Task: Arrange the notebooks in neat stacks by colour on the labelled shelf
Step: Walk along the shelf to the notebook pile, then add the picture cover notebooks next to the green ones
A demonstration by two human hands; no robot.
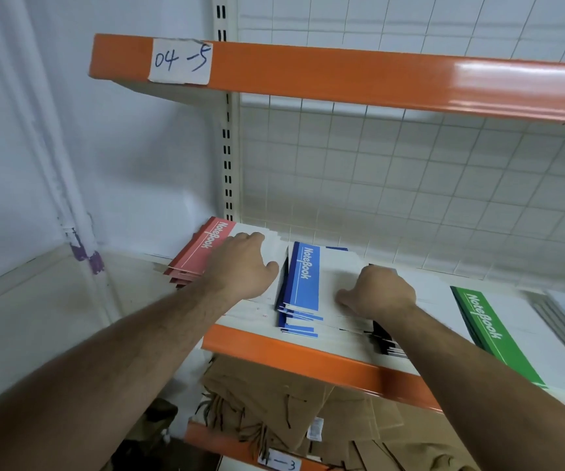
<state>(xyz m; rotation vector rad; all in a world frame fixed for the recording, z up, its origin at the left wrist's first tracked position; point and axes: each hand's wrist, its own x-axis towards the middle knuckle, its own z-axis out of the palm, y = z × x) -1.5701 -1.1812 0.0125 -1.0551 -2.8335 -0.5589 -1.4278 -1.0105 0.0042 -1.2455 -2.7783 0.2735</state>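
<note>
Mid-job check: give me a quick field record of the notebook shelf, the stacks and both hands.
shelf: orange-edged, four stacks in a row
stacks left to right: red stack, blue stack, black stack, green stack
left hand: on red stack, fingers bent, grip unclear
right hand: on white cover between blue and black spines, grip unclear
neatness: blue stack fanned at front edge
label above: 04-5

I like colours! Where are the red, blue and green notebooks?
red notebooks (197,254), head view: top cover's red band.
blue notebooks (303,277), head view: top cover's blue band.
green notebook (488,329), head view: cover's green band.
</note>
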